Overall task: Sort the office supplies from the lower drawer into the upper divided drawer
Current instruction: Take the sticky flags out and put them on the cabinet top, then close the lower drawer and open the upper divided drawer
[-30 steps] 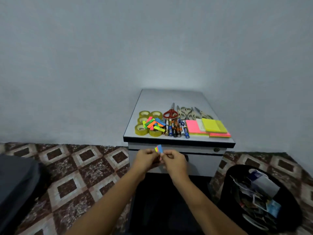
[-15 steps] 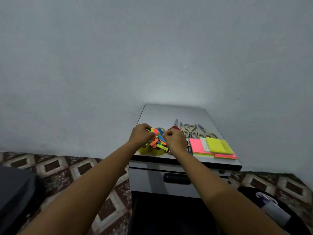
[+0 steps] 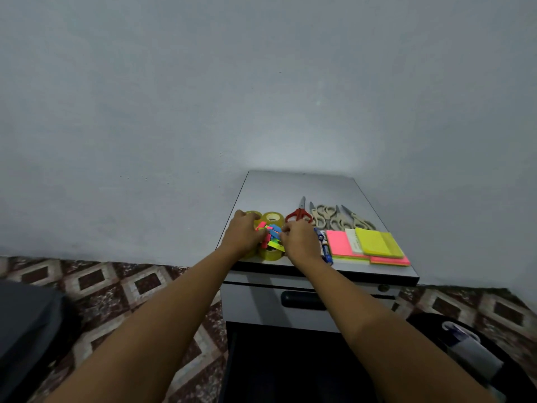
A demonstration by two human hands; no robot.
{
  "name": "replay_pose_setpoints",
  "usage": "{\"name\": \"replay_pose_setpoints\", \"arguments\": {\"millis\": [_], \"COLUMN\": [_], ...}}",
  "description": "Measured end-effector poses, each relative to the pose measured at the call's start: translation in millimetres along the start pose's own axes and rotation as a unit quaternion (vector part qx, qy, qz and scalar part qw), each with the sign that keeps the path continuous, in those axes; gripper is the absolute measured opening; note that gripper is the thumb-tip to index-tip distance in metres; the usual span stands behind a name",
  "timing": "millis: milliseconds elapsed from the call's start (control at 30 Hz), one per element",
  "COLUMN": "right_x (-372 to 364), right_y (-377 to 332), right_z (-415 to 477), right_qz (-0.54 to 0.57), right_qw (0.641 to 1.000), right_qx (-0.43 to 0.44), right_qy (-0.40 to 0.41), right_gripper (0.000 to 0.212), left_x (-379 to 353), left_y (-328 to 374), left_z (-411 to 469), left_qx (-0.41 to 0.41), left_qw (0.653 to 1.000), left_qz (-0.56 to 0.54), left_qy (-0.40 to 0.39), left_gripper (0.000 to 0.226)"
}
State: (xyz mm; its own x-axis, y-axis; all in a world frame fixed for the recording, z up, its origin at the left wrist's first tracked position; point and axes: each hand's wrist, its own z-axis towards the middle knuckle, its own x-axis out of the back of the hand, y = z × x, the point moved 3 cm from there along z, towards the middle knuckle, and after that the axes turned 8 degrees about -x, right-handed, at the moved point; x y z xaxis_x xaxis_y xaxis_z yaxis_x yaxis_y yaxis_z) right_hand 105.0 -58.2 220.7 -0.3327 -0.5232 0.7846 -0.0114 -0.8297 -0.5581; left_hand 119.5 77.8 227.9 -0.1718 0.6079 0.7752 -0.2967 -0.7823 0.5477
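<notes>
On the grey cabinet top, a pile of small coloured sticky flags lies over several yellow tape rolls. My left hand closes in on the pile from the left with curled fingers. My right hand does the same from the right and pinches at the flags. To the right lie pens, red scissors, beige scissors, and pink and yellow sticky note pads. The upper drawer below is closed. The lower drawer is dark and open.
A black bin with papers stands on the floor at the right. A dark grey object sits at the left edge. The patterned tile floor lies on both sides of the cabinet, and a plain wall rises behind it.
Both hands rose from in front of the drawer, carrying a small flag strip, to the flag pile on the cabinet top. The view tilted upward.
</notes>
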Motion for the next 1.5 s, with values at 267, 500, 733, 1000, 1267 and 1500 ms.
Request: {"name": "replay_pose_setpoints", "arguments": {"millis": [267, 500, 733, 1000, 1267, 1500], "right_x": [29.1, -2.1, -42.7, -48.6, -54.7, -65.1], "right_y": [18.9, 110.0, 192.6, 211.6, 211.6, 218.6], "right_z": [-52.2, -176.9, -273.5, -281.2, -264.0, -238.5], "right_qz": [0.135, 0.070, -0.144, -0.163, -0.141, -0.157], "right_qw": [0.990, 0.983, 0.882, 0.915, 0.935, 0.943], "right_qx": [0.027, -0.007, -0.015, 0.004, -0.007, -0.013], "right_qy": [0.001, -0.171, -0.448, -0.369, -0.325, -0.292], "right_gripper": [0.024, 0.031, 0.049, 0.027, 0.029, 0.035], "left_x": [4.6, -72.2, -147.2, -151.8, -153.7, -159.8], "left_y": [18.2, -0.2, -62.6, -72.5, -71.7, -69.8], "left_z": [-51.9, -187.9, -295.2, -291.9, -278.7, -251.2], "left_qx": [-0.086, -0.093, -0.051, -0.116, -0.137, -0.129], "left_qw": [0.989, 0.990, 0.895, 0.868, 0.888, 0.897], "left_qz": [-0.081, -0.090, 0.040, 0.091, 0.131, 0.148], "left_qy": [0.083, -0.063, -0.441, -0.473, -0.419, -0.397], "left_gripper": [0.025, 0.022, 0.043, 0.042, 0.040, 0.040]}}
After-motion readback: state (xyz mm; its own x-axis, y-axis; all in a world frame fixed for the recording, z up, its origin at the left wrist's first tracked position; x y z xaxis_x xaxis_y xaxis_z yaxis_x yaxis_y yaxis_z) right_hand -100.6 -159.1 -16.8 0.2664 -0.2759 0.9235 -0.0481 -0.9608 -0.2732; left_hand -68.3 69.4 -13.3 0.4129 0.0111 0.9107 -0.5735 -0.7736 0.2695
